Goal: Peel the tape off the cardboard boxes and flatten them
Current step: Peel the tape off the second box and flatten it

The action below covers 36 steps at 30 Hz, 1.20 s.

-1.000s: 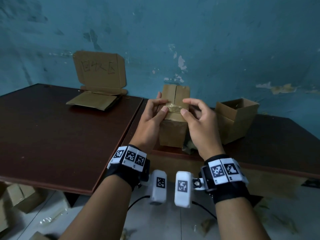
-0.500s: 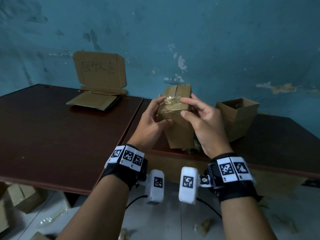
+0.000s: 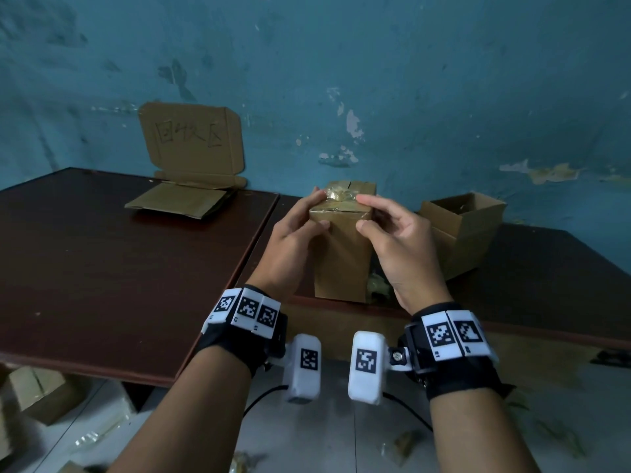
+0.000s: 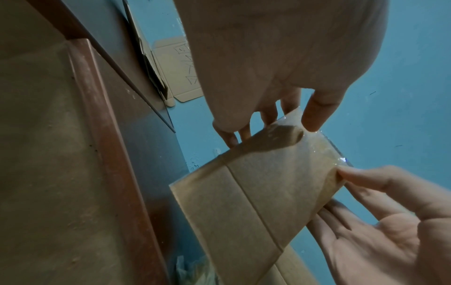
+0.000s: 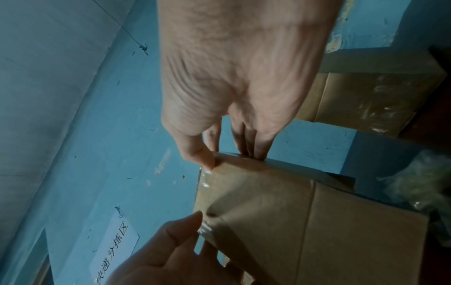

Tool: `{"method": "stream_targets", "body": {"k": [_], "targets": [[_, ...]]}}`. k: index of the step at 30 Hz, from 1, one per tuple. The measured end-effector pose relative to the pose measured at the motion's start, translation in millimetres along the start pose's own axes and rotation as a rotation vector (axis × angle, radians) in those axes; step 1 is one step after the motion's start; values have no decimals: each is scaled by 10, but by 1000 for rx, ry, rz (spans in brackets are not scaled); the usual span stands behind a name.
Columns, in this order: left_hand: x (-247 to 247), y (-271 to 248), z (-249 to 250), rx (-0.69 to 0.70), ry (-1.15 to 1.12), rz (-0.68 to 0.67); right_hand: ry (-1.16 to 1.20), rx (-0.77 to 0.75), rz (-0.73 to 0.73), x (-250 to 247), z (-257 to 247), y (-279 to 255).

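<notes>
A small brown cardboard box (image 3: 341,254) stands upright at the near edge of the dark table (image 3: 119,268). Crumpled clear tape (image 3: 339,196) sits across its top. My left hand (image 3: 321,209) grips the box's upper left side, thumb on the front face and fingers over the top. My right hand (image 3: 361,213) pinches the upper right corner, thumb on the front and index finger on the taped top. In the left wrist view the box (image 4: 256,183) shows glossy tape (image 4: 314,146) along its top edge. In the right wrist view the thumb and fingers clamp the taped corner of the box (image 5: 280,212).
An open empty box (image 3: 461,230) stands just right of my right hand. Flattened cardboard (image 3: 177,203) lies at the back left below a cardboard sign (image 3: 194,141) leaning on the blue wall. A wad of peeled tape (image 3: 377,285) lies behind the held box. More boxes (image 3: 37,394) sit on the floor.
The box has been tipped from lying with its taped top towards me to standing upright. Both hands shifted up to its top corners.
</notes>
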<state>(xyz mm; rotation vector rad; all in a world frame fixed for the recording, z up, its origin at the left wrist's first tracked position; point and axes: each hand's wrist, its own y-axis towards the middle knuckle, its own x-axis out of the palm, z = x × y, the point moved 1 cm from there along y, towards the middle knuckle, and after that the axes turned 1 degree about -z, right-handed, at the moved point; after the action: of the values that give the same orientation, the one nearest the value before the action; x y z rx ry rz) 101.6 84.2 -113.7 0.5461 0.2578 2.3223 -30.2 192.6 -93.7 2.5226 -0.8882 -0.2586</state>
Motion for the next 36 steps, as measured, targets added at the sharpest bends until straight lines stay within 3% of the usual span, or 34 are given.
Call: {"method": "stream_targets", "body": {"k": [17,24,30,32,36], "targets": [[-27,6,-1,30,64,-13,-56,-79,92,-38,114,7],[-58,5,19,60,68,9,-142,-54,64,-2,56,-3],[89,-35,-57,135,347,-127,-403,-96,269,57,189,-63],[109,-24,-103,178,434,-122,-321,-47,236,39,222,-74],[-32,48,-125,229,345,-84,-154,10,142,19,179,-66]]}}
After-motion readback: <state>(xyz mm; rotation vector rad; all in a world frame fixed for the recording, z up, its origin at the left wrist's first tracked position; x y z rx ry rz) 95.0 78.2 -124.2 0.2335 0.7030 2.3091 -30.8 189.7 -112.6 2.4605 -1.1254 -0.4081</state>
